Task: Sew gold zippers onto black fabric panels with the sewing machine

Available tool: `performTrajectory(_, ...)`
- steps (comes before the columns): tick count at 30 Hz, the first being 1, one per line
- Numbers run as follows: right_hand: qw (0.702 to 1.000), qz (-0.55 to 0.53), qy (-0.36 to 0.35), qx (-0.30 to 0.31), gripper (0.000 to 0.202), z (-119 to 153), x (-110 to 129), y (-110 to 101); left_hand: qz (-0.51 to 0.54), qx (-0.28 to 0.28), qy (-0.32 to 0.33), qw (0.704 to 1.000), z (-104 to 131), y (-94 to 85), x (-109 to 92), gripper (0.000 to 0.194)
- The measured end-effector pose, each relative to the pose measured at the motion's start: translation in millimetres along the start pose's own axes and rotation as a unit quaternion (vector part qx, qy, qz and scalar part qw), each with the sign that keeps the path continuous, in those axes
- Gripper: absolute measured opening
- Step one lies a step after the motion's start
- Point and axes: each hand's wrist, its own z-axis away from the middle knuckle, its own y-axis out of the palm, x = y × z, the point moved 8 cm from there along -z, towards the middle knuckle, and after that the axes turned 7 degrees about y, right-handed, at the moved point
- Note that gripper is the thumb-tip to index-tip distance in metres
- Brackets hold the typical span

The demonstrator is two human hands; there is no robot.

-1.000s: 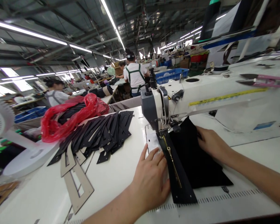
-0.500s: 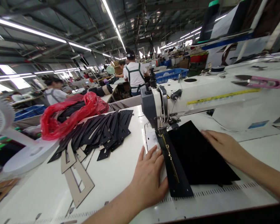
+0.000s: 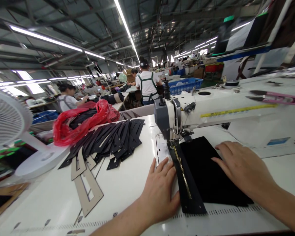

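Note:
A black strip with a gold-toothed zipper (image 3: 185, 178) lies under the presser foot of the sewing machine (image 3: 170, 114). A larger black fabric piece (image 3: 206, 173) reaches out from beneath the strip's right side. My left hand (image 3: 159, 186) rests flat at the strip's left edge, fingers spread and pointing toward the needle. At the fabric's right edge is my right hand (image 3: 238, 164), its fingers extended and thumb apart, the thumb tip over the fabric. Whether the right fingertips press down is unclear.
Black strips with slots (image 3: 113, 139) are heaped on the left, a few showing beige backs. Behind them sits a red plastic bag (image 3: 86, 121). A white fan (image 3: 8, 118) stands far left. Pink-handled snips (image 3: 280, 97) lie on the machine arm. Co-workers sit beyond.
The camera view has shifted slightly. My right hand has shifted right and turned, so its thumb now shows apart from the fingers. My left hand and the strip keep about the same place.

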Motion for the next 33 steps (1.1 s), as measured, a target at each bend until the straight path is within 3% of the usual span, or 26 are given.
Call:
performTrajectory(3, 0.991, -0.108, -0.069, -0.038, 0.032, -12.3, 32.2, -10.5, -0.013, -0.020, -0.004, 1.000, 1.2, 1.8, 3.9, 0.061)
performTrajectory(7, 0.968, -0.204, -0.141, 0.046, 0.039, -10.2, 67.3, 16.6, -0.044, -0.005, 0.036, 0.998, -1.9, 2.9, 3.4, 0.077)
performTrajectory(11, 0.957, -0.231, -0.158, 0.081, 0.042, -4.3, 72.9, 29.0, -0.053, 0.050, 0.070, 0.995, -5.5, 4.9, 0.3, 0.069)
performTrajectory(14, 0.948, -0.240, -0.181, 0.104, 0.041, -4.7, 76.9, 26.2, -0.052, 0.054, 0.066, 0.995, -5.3, 4.5, 0.1, 0.064)
performTrajectory(21, 0.909, -0.371, -0.115, 0.150, 0.010, -12.4, 75.4, 23.8, -0.019, 0.032, 0.079, 0.996, -4.8, 1.0, -2.4, 0.057)
performTrajectory(24, 0.922, -0.347, -0.103, 0.137, 0.014, -8.4, 74.7, 27.7, -0.009, 0.029, 0.081, 0.996, -5.8, -0.2, -2.9, 0.056)
performTrajectory(28, 0.966, -0.214, -0.139, 0.035, 0.038, 0.2, 78.4, 25.1, -0.008, 0.019, 0.087, 0.996, -5.6, 1.1, -3.0, 0.054)
performTrajectory(33, 0.972, -0.146, -0.183, 0.033, 0.042, 7.9, 90.5, 27.4, -0.010, 0.020, 0.096, 0.995, -5.9, 1.9, -3.1, 0.052)
